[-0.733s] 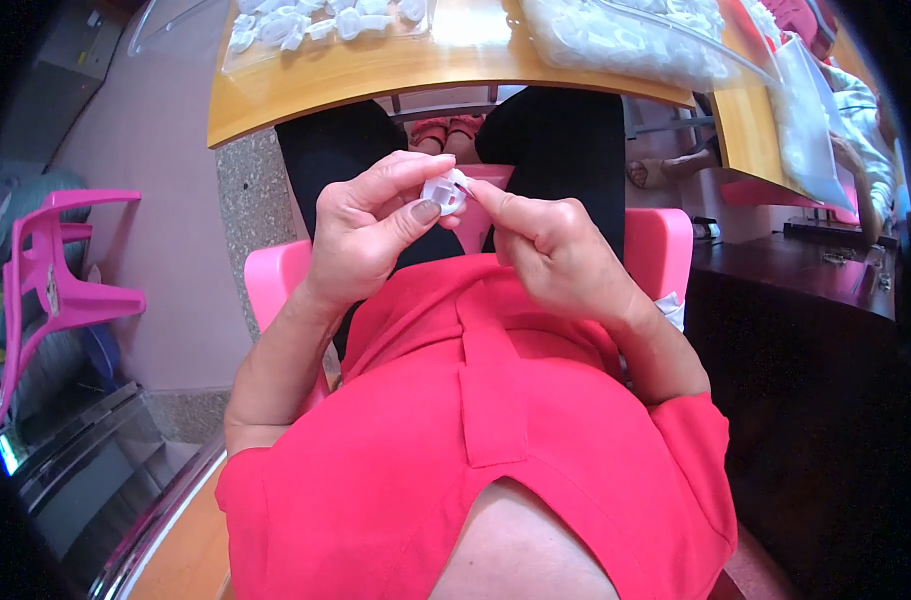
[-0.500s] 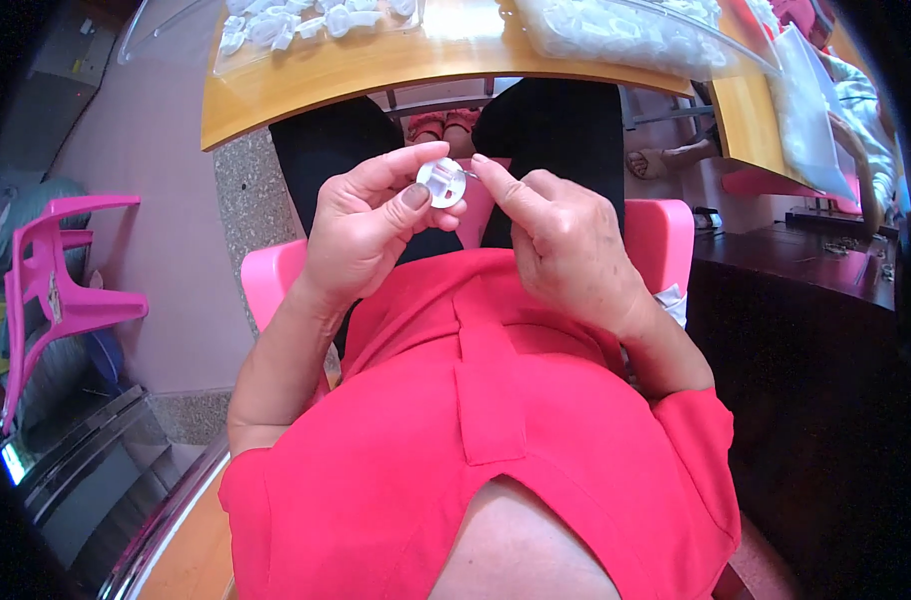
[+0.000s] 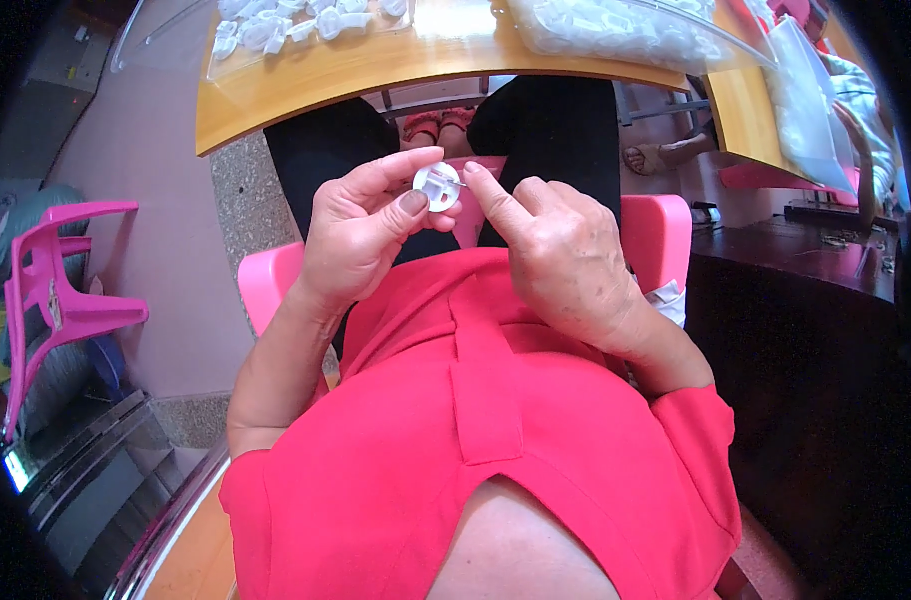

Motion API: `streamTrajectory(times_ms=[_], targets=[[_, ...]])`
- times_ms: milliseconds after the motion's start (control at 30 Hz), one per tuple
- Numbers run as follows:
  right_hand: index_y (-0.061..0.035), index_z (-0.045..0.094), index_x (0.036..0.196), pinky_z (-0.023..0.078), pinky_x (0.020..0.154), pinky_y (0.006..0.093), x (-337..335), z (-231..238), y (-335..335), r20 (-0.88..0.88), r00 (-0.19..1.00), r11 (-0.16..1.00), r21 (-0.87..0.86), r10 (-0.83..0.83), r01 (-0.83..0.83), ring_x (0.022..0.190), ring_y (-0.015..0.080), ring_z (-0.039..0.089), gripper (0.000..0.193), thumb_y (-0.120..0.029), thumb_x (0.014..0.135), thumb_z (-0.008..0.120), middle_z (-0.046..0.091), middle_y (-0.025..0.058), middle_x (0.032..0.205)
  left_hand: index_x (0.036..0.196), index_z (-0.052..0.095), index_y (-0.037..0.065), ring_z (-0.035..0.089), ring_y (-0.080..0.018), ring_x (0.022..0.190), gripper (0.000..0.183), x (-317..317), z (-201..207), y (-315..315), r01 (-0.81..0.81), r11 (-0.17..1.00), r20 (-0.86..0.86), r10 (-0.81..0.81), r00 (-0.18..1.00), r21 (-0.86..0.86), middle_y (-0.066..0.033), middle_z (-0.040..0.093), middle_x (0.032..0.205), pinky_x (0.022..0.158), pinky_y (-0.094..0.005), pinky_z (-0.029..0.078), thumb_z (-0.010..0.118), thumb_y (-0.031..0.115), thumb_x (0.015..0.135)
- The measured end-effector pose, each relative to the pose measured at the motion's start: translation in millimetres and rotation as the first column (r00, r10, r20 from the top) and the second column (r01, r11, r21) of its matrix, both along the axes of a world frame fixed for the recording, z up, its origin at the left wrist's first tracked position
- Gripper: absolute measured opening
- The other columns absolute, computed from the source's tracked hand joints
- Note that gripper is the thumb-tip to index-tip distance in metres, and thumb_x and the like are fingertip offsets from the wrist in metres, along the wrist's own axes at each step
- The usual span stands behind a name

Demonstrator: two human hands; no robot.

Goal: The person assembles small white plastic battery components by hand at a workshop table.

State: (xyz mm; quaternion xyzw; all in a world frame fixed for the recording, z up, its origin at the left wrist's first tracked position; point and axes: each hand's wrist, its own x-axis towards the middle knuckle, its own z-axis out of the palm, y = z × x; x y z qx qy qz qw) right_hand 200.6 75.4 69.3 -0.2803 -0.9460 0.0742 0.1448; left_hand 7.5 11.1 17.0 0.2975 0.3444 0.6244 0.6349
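Observation:
Over my lap, my left hand (image 3: 361,225) pinches a small round white plastic part (image 3: 438,188) between thumb and fingers. The part has a raised middle section and openings in its face. My right hand (image 3: 566,240) is closed, its index finger stretched along a thin metal tool (image 3: 458,184). That tool's tip reaches the right side of the plastic part; the rest of it is hidden in my hand.
A wooden table (image 3: 376,85) ahead bears white plastic parts (image 3: 266,30) and a clear tray (image 3: 616,45) full of more. Pink chair arms flank me. A pink stool (image 3: 66,290) is at left, a dark cabinet (image 3: 776,270) at right. Another person's arm (image 3: 861,150) shows far right.
The plastic part has tilted slightly in my left hand. My right index finger has shifted a little left and down, and more of the metal tip shows against the part.

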Motion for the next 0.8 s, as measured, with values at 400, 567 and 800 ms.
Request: streamTrajectory(times_ms=[400, 567, 800], targets=[[-0.0019, 0.057, 0.123, 0.047, 0.053, 0.0328, -0.9, -4.8, -1.8, 0.049, 0.998, 0.997, 0.070, 0.034, -0.038, 0.063, 0.0197, 0.056, 0.048, -0.005, 0.075, 0.058, 0.050, 0.0067, 0.070, 0.123, 0.055, -0.003, 0.064, -0.0190, 0.089, 0.034, 1.2, -3.4, 0.2, -0.004, 1.000, -0.062, 0.005, 0.998, 0.020, -0.0133, 0.065, 0.105, 0.080, -0.0311, 0.055, 0.059, 0.002, 0.090], [-0.0009, 0.058, 0.121, 0.046, 0.051, 0.0304, -1.3, -1.8, -4.4, 0.166, 0.985, 0.982, 0.177, 0.042, -0.071, 0.062, 0.0168, 0.055, 0.047, -0.009, 0.075, 0.060, 0.051, 0.0047, 0.070, 0.121, 0.058, -0.003, 0.064, -0.0172, 0.086, 0.032, 4.0, -4.2, -0.5, -0.014, 0.998, -0.162, 0.024, 0.987, 0.060, -0.0111, 0.063, 0.103, 0.079, -0.0285, 0.054, 0.060, 0.001, 0.089], [0.0016, 0.060, 0.118, 0.046, 0.050, 0.0298, -2.1, 3.4, -6.2, 0.250, 0.968, 0.971, 0.221, 0.033, -0.090, 0.061, 0.0170, 0.057, 0.039, -0.012, 0.081, 0.058, 0.052, 0.0052, 0.068, 0.117, 0.059, -0.005, 0.064, -0.0168, 0.084, 0.029, 4.7, -8.3, 0.1, 0.024, 0.996, -0.263, 0.001, 0.965, 0.092, -0.0112, 0.060, 0.106, 0.078, -0.0269, 0.054, 0.060, -0.001, 0.088]])
